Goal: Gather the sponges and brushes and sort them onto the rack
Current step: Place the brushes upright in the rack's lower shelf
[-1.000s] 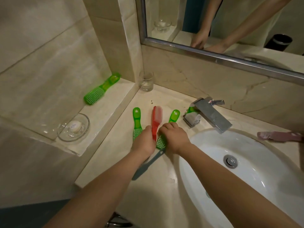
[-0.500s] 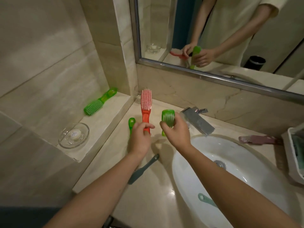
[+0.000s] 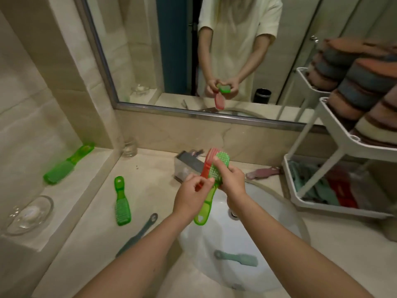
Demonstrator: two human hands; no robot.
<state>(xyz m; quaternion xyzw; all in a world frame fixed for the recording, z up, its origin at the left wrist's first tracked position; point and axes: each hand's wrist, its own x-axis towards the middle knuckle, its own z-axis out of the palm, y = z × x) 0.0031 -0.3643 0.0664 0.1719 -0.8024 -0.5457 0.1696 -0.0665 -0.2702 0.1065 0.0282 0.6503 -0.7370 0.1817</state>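
Note:
Over the sink, my right hand (image 3: 232, 177) grips a green brush (image 3: 214, 181) by its head, handle hanging down. Pressed behind it is a red brush (image 3: 208, 162), whose handle my left hand (image 3: 191, 194) pinches. A second green brush (image 3: 122, 202) lies on the counter to the left, and a third green brush (image 3: 66, 165) rests on the raised ledge. A grey-blue brush (image 3: 139, 234) lies by my left forearm, a teal brush (image 3: 238, 258) in the basin, a pink brush (image 3: 263, 172) behind the sink. The white rack (image 3: 311, 151) at right holds stacked sponges (image 3: 352, 82).
The faucet (image 3: 188, 163) stands just behind my hands. A glass (image 3: 129, 147) sits in the corner and a glass soap dish (image 3: 28, 214) on the ledge. The rack's bottom tray (image 3: 300, 201) holds cloths. The mirror (image 3: 193, 50) reflects a person.
Both hands have lifted the red and green brushes off the counter and brought them together over the sink, moving right. The view has swung right, bringing the rack in.

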